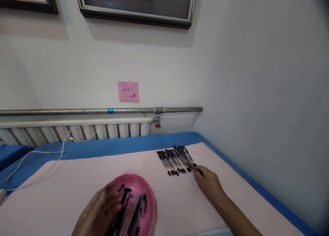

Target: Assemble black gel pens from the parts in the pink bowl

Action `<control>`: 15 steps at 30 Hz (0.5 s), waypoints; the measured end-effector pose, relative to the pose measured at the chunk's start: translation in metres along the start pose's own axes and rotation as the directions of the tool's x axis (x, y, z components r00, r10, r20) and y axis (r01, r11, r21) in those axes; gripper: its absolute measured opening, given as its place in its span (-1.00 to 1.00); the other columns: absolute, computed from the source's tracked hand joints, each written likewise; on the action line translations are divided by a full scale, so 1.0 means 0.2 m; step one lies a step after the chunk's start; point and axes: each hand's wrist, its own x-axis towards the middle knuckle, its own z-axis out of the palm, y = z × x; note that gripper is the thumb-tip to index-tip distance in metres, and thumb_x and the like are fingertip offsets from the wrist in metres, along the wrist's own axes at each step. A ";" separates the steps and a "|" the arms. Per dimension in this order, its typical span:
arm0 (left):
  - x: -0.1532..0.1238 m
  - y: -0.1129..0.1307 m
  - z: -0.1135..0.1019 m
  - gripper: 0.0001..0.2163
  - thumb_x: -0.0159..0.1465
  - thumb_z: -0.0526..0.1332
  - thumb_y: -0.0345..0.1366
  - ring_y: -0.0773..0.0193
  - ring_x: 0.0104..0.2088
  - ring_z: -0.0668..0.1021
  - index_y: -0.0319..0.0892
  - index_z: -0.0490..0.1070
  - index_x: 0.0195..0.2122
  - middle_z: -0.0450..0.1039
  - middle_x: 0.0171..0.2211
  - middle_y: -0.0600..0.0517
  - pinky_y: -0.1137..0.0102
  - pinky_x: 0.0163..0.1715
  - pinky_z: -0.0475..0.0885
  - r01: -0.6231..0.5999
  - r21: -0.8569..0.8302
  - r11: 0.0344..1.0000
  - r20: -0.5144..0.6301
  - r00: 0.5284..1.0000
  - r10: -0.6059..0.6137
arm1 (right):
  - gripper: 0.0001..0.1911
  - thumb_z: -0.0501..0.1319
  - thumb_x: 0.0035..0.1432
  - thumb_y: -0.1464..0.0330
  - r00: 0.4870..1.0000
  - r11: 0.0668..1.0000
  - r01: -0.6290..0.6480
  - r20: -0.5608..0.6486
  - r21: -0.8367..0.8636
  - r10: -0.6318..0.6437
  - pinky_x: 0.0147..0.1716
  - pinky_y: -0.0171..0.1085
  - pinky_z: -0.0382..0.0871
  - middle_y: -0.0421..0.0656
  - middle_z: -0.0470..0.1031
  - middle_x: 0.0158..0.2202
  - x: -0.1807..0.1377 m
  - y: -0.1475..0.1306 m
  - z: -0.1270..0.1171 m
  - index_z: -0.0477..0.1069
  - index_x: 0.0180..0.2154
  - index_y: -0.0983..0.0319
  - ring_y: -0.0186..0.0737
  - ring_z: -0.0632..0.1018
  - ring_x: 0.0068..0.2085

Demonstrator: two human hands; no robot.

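A pink bowl [150,191] with a scalloped rim holds black and clear pens and pen parts [132,217]. My left hand [101,208] is over the bowl's left side, its fingers apart and slightly curled, nothing visibly gripped. To the right, a row of black-capped pens [173,160] lies slanted, side by side, on the pink sheet. At the row's right end, my right hand [208,183] is closed with its fingertips at the lower end of a pen [190,157]. Those fingertips partly hide the pen's end.
The pink sheet [97,170] covers a blue table [138,142] against the wall. White cables [61,153] trail over its left side. Behind stand a radiator [113,130] and pipe [77,111] with a valve. A pale blue object [216,232] shows at the bottom edge.
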 end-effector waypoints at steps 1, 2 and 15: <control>0.00 0.01 0.00 -0.54 -0.11 0.41 -0.10 0.10 -0.27 0.56 -0.11 0.47 -0.16 0.55 -0.32 -0.04 0.24 -0.27 0.48 0.009 -0.017 1.000 0.001 1.000 -0.009 | -0.79 0.05 -0.04 0.29 0.999 1.000 0.016 0.044 -0.002 -0.016 -0.43 -0.28 0.28 -0.17 0.50 -0.52 -0.06 -0.02 0.01 0.44 -0.49 0.19 -0.15 0.49 -0.43; -0.01 0.01 0.01 -0.54 -0.12 0.41 -0.11 0.11 -0.29 0.56 -0.11 0.47 -0.17 0.56 -0.34 -0.03 0.26 -0.29 0.48 0.012 -0.033 0.999 0.006 1.000 -0.012 | -0.80 0.06 -0.04 0.30 0.997 1.000 0.026 0.077 -0.008 -0.026 -0.46 -0.30 0.26 -0.20 0.48 -0.57 -0.12 -0.03 0.01 0.43 -0.51 0.18 -0.18 0.47 -0.47; -0.11 0.05 0.09 -0.58 -0.07 0.41 -0.18 0.20 -0.38 0.57 -0.24 0.47 -0.18 0.55 -0.39 -0.05 0.38 -0.38 0.48 -0.124 0.013 0.992 0.041 0.992 0.123 | -0.82 0.00 -0.01 0.47 0.967 0.947 0.128 0.249 -0.295 -0.053 -0.47 -0.31 0.20 -0.14 0.49 -0.55 -0.39 -0.08 -0.02 0.32 -0.54 0.21 -0.18 0.50 -0.46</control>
